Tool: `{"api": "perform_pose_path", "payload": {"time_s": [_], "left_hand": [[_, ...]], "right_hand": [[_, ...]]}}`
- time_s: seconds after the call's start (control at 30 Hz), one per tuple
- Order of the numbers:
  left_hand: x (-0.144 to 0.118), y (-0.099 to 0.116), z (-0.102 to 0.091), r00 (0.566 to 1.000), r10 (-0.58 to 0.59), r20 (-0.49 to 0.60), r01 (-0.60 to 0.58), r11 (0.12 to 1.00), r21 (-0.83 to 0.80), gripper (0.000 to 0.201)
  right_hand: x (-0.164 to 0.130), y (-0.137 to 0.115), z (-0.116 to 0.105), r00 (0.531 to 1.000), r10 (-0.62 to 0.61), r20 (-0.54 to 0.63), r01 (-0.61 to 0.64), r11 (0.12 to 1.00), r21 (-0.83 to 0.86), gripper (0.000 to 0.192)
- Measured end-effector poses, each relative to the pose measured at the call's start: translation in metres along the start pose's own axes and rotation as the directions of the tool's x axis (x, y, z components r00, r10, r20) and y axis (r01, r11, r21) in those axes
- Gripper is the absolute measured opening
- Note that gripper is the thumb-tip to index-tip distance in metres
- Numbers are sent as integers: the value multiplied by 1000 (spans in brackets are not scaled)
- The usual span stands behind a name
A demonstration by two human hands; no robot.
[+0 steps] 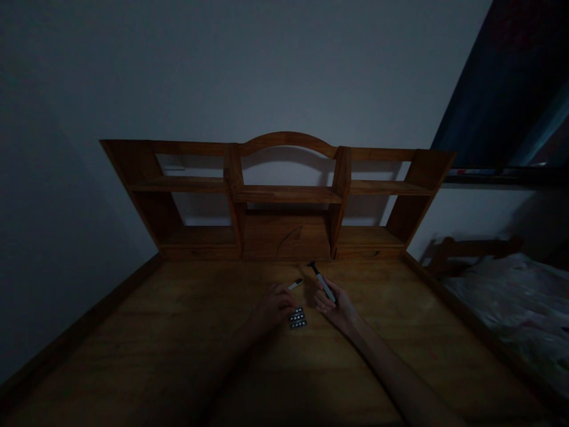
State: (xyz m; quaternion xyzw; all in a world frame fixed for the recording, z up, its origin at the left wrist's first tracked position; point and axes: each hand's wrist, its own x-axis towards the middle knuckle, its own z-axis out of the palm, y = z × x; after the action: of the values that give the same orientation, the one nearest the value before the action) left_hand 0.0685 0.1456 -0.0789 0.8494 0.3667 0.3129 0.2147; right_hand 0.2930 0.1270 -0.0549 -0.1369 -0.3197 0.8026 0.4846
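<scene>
My right hand is wrapped round the grey handle of what looks like a razor. Its black neck and small crosswise head point up and away to the left. My left hand is curled, with thumb and fingertips at the upper left edge of a small black case with rows of shiny silvery pieces. Whether those fingers pinch anything is too dark to see. Just beyond the left fingers lies a slim white object with a dark end, partly hidden by the hand.
A wooden desk carries a wooden shelf unit at its back, against a pale wall. Raised edges run along both desk sides. On the right are a plastic-covered heap and a dark curtain. The room is dim.
</scene>
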Motion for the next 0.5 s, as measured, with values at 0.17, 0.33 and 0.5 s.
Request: {"api": "perform_pose_path", "payload": {"time_s": [0.17,0.33,0.5], "left_hand": [[-1,0,1,1000,-24,-10,23,999,-47,7],[0,2,-1,1000,-13,-6,12,999,-44,8],[-1,10,-3,1000,-10,-11,9,1000,-24,14]], "right_hand": [[0,0,0,1000,3,-15,-4,1000,-19,27],[1,1,-1,1000,0,1,0,1000,-10,28],[0,0,1,1000,2,10,-3,1000,8,29]]}}
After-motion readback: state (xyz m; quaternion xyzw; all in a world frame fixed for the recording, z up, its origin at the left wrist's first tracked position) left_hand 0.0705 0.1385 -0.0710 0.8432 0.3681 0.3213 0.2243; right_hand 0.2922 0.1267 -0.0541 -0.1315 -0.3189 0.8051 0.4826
